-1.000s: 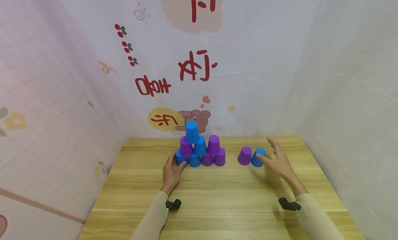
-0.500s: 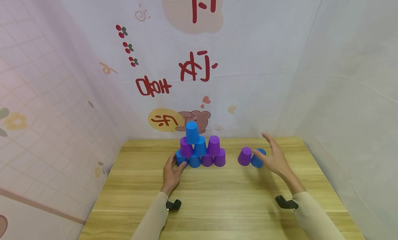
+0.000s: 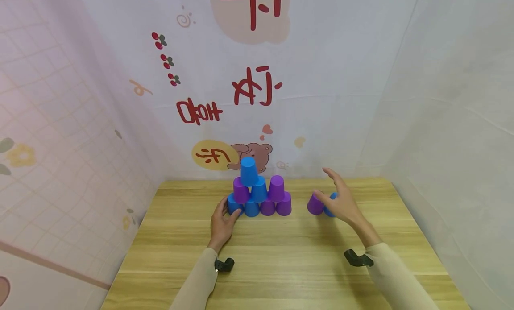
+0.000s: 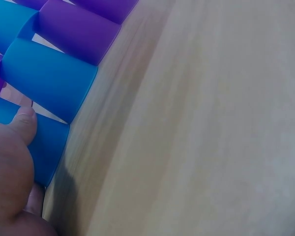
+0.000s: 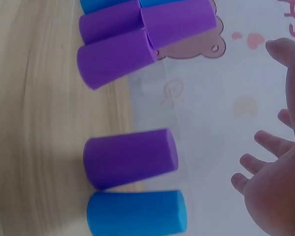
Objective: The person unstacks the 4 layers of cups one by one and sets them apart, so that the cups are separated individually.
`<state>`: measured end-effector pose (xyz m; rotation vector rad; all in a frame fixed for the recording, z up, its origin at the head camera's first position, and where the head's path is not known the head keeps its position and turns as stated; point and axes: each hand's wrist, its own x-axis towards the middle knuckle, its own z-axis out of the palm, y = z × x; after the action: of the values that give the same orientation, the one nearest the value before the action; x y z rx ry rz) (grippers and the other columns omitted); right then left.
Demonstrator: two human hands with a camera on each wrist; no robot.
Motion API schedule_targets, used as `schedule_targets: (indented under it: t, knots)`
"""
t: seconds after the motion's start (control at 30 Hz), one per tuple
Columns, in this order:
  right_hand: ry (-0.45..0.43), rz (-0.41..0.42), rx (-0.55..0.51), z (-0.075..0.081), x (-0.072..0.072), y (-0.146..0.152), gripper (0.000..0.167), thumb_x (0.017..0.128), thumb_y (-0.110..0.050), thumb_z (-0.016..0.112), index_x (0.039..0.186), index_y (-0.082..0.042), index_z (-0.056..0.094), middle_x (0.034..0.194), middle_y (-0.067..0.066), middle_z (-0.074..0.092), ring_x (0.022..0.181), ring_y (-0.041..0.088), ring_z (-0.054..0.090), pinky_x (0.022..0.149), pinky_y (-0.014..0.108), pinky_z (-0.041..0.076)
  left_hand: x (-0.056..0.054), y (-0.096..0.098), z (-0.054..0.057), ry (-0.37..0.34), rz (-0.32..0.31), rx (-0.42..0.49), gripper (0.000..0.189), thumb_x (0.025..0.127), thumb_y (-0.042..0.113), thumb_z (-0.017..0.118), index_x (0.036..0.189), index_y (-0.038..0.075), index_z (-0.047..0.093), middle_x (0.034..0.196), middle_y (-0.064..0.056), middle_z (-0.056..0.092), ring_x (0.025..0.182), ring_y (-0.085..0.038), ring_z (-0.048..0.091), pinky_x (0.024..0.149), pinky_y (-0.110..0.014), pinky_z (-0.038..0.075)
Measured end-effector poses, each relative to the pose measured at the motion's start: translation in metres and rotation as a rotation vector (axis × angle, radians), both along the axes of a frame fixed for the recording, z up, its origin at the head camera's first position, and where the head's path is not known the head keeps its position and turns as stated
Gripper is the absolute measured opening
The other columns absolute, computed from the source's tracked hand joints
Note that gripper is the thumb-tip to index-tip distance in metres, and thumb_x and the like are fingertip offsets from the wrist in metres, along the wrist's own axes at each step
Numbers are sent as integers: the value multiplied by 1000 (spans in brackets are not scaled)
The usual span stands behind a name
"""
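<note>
The loose purple cup (image 5: 132,158) is standing mouth-down on the wooden table (image 3: 281,265), with a loose blue cup (image 5: 137,212) just beside it — you cannot tell whether the rims are touching. Your right hand (image 3: 342,206) is hovering by the pair, thumb and fingers spread wide, holding nothing. You are probably dealing with light, smooth, slightly springy plastic, so a gentle hold round the middle of the tapering wall should do; hard squeezing might flex it. Farther left, the stacked cups (image 3: 259,190) are rising in three tiers, and your left hand (image 3: 221,221) is gripping the lower-left blue cup (image 4: 50,150), thumb against its side. That cup is helping to bear the upper ones — a nudge there could topple them. Behind everything, the printed backdrop (image 3: 321,100) is hanging.
</note>
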<state>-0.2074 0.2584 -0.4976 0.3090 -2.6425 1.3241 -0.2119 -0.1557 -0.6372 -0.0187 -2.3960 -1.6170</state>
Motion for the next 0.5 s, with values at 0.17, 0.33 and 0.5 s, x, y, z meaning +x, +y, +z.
schedule_targets:
  t: [0.17, 0.33, 0.5]
  knots:
    - [9, 18, -4, 4, -4, -13, 88, 104, -44, 81, 177, -24, 36, 185, 13, 36, 169, 51, 33, 131, 84, 33, 0, 0, 2, -9, -14, 27, 71, 106, 10, 81, 168, 4, 48, 167, -24, 58, 154, -44, 60, 132, -58, 51]
    - [44, 46, -16, 11, -9, -27, 87, 104, -41, 81, 176, -18, 37, 184, 14, 38, 168, 50, 36, 134, 79, 34, 0, 1, 2, 10, -7, 21, 70, 105, 11, 82, 167, 5, 50, 166, -24, 59, 153, -44, 62, 130, -59, 52]
    - [56, 86, -59, 18, -13, -42, 87, 104, -37, 82, 176, -20, 37, 184, 12, 39, 170, 46, 35, 137, 75, 32, 1, 1, 1, 23, 5, 4, 69, 105, 12, 82, 166, 4, 50, 164, -25, 61, 151, -46, 63, 128, -61, 53]
